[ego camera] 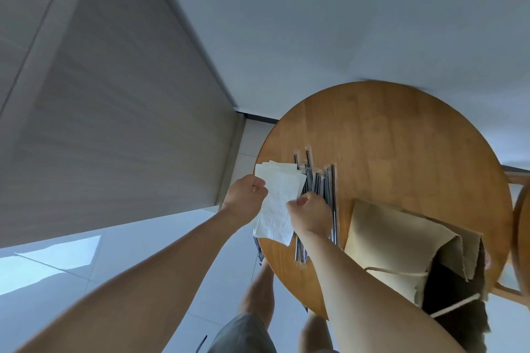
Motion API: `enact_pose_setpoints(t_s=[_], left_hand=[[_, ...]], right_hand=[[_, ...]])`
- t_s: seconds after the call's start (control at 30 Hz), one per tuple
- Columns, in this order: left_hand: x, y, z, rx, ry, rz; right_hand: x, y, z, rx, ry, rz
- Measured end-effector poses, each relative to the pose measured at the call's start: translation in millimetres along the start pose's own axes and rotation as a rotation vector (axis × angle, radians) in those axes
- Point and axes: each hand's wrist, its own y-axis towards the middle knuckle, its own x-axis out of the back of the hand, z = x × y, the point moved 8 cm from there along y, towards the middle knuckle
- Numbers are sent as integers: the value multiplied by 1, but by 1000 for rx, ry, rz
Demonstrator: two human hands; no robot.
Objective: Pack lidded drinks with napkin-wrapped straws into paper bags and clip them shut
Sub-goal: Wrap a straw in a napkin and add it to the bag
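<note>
At mid-frame, your left hand [246, 195] and right hand [309, 213] are pinching opposite edges of 1 napkin [276, 205]; flimsy paper, probably tearing under any tug.

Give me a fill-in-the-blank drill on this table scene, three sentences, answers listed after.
1. The left hand and the right hand both pinch a white ____.
2. The straws lie on a ____ wooden table.
3. The paper bag beside them is ____ in colour.
Missing words: napkin; round; brown.
</note>
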Motion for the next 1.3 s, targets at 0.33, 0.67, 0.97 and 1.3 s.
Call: enact_pose_setpoints(t_s=[0.33,0.67,0.97,1.3], left_hand=[[-20,-3,12,159,-282,131],[-37,-11,11,194,-319,140],[-30,-13,3,122,-211,88],[-34,-18,-2,85,-179,91]], right_hand=[[5,-23,-5,-94,765,117],[53,-16,-40,-98,276,-331],[25,8,-68,-232,-306,52],[33,12,-67,-209,-221,-16]])
